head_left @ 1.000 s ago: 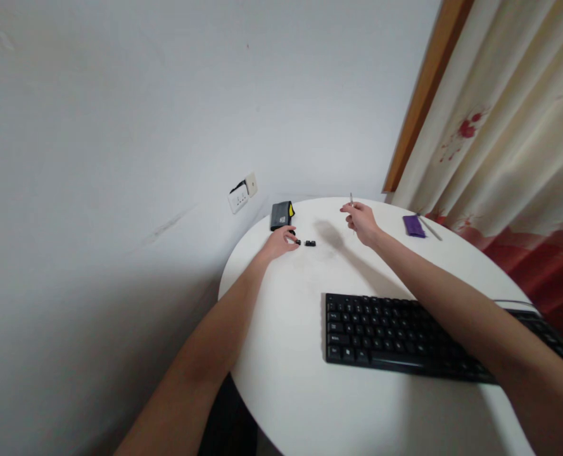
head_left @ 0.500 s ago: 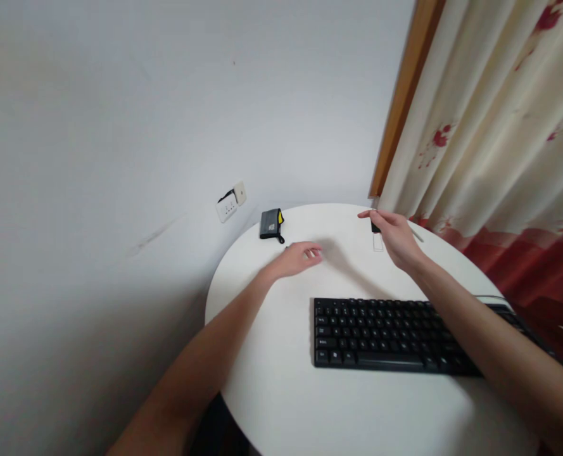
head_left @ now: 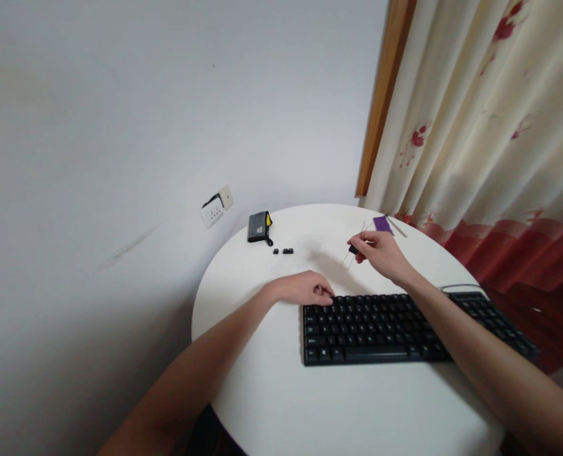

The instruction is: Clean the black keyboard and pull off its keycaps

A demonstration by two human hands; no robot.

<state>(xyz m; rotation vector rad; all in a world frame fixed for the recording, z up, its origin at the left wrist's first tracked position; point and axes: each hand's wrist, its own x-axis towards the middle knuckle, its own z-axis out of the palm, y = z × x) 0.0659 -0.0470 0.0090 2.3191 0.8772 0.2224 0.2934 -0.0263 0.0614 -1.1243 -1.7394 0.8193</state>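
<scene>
My right hand (head_left: 376,253) is closed on a keycap puller (head_left: 353,249), above the far part of the white round table. The puller has a black middle and thin wire loops that stick out on both sides of my fingers. My left hand (head_left: 307,288) is at the top left corner of a black keyboard (head_left: 376,335), its fingertips touching the upper keys. The fingers are loosely bent, with a gap beside the thumb. Several small black keycaps (head_left: 287,251) lie on the table beyond my left hand. My right forearm hides part of the keyboard.
A dark grey pouch (head_left: 258,228) with a yellow patch lies near the wall. At the back right are a purple item (head_left: 382,225) and a slim pale stick (head_left: 397,227). The keyboard's cable (head_left: 459,286) curves behind it. A floral curtain (head_left: 452,126) hangs at the right.
My right hand has come nearer and left with the keycap puller, uncovering the purple item. My left hand has moved nearer, onto the keyboard's corner, uncovering the loose keycaps.
</scene>
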